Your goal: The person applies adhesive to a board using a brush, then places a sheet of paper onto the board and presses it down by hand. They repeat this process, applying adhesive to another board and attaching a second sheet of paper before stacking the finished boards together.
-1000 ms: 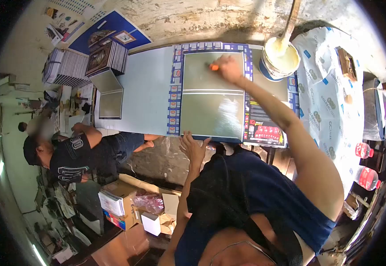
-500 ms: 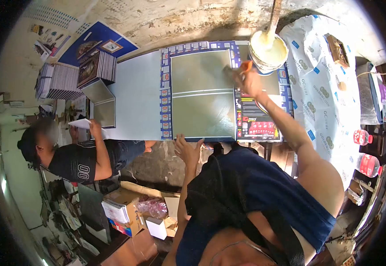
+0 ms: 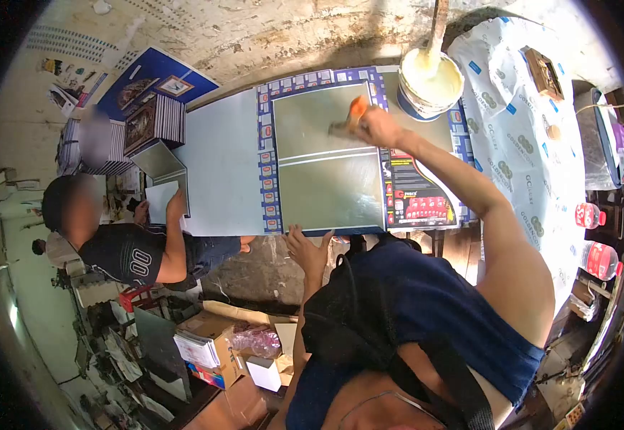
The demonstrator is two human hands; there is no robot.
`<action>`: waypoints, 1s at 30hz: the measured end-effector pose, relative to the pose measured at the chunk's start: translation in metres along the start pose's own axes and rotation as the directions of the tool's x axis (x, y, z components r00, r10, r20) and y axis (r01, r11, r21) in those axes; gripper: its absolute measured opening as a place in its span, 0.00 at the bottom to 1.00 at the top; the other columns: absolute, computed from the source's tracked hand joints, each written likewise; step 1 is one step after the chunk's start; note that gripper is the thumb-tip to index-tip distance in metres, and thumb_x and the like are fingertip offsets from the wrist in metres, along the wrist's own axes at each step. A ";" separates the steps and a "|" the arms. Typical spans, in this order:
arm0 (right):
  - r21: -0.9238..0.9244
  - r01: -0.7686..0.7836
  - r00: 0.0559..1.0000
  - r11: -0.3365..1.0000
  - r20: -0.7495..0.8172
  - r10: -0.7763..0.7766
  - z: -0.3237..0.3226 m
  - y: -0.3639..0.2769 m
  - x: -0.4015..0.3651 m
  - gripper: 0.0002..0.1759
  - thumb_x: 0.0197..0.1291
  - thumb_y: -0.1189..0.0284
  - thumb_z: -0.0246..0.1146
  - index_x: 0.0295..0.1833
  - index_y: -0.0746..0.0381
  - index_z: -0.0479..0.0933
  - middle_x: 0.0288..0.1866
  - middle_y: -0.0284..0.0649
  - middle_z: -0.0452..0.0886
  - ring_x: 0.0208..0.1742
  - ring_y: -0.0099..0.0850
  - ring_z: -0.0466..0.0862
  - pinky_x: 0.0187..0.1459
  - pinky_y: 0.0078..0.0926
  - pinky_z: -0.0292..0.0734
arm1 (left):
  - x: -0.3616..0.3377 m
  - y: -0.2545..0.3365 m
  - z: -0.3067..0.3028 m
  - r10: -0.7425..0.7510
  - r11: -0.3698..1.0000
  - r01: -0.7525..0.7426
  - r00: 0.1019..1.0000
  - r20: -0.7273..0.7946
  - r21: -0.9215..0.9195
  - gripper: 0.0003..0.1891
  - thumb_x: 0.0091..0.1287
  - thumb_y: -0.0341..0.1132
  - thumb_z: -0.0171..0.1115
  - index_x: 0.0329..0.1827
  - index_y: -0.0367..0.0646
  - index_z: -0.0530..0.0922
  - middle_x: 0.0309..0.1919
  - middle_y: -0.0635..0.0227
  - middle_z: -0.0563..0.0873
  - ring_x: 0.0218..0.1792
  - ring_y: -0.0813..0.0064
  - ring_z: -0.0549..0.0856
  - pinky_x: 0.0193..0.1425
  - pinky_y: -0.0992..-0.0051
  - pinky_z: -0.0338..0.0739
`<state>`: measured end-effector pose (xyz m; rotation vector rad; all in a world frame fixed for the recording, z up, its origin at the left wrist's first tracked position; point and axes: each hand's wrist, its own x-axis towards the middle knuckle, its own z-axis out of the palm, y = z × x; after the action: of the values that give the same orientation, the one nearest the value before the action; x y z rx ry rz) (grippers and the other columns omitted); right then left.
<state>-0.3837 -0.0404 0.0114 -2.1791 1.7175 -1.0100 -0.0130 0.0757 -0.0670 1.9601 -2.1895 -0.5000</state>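
Observation:
My right hand (image 3: 381, 128) is closed around a brush (image 3: 357, 109) with an orange handle; its blurred bristle end is over the upper of two grey-green boards (image 3: 312, 115). White strips separate that board from the lower board (image 3: 330, 193), which has a wet sheen. Near the lower board's front left corner, my left hand (image 3: 307, 251) rests at the table edge with fingers spread. A bucket (image 3: 430, 86) of cream-coloured paste stands behind my right hand, with a coated stick (image 3: 437, 32) upright in it.
A co-worker (image 3: 125, 247) at the left holds a white sheet (image 3: 163, 202) near stacked books (image 3: 155, 118). Printed sheets (image 3: 419, 193) lie under and beside the boards. Plastic wrapping (image 3: 516, 158) covers the right side. An open carton (image 3: 218, 337) sits below, and bottles (image 3: 598, 259) lie far right.
My right hand has swept the brush leftward across the upper board. My left hand stays at the front edge. The co-worker's head and the white sheet have shifted; the view has moved slightly.

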 end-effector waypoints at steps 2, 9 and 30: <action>-0.162 -0.036 0.995 0.986 0.090 0.051 0.021 0.052 0.013 0.12 0.60 0.62 0.64 0.39 0.60 0.81 0.33 0.54 0.82 0.31 0.51 0.83 0.35 0.47 0.79 | 0.003 -0.002 -0.001 0.006 1.000 -0.006 1.000 0.015 0.002 0.54 0.52 0.70 0.67 0.72 0.37 0.62 0.73 0.47 0.61 0.75 0.37 0.53 0.69 0.33 0.55; -0.387 -0.187 0.978 0.903 -0.160 0.134 -0.026 0.114 0.102 0.12 0.57 0.66 0.63 0.40 0.64 0.82 0.38 0.49 0.83 0.38 0.45 0.85 0.43 0.44 0.81 | 0.001 0.004 -0.003 -0.016 1.000 0.016 1.000 -0.019 -0.002 0.52 0.52 0.67 0.70 0.70 0.36 0.64 0.71 0.48 0.64 0.74 0.37 0.55 0.70 0.37 0.56; -0.237 0.231 0.868 0.944 0.489 -0.090 0.110 0.029 0.281 0.20 0.59 0.55 0.68 0.38 0.64 0.82 0.32 0.48 0.85 0.35 0.44 0.85 0.40 0.45 0.79 | -0.001 -0.004 0.008 0.015 0.999 -0.023 0.989 -0.146 -0.049 0.53 0.54 0.71 0.65 0.70 0.36 0.65 0.67 0.50 0.69 0.71 0.38 0.62 0.71 0.44 0.61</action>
<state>-0.3120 -0.3349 0.0236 -2.5109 1.5355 -0.2094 -0.0117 0.0775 -0.0757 1.8851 -2.0842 -0.3915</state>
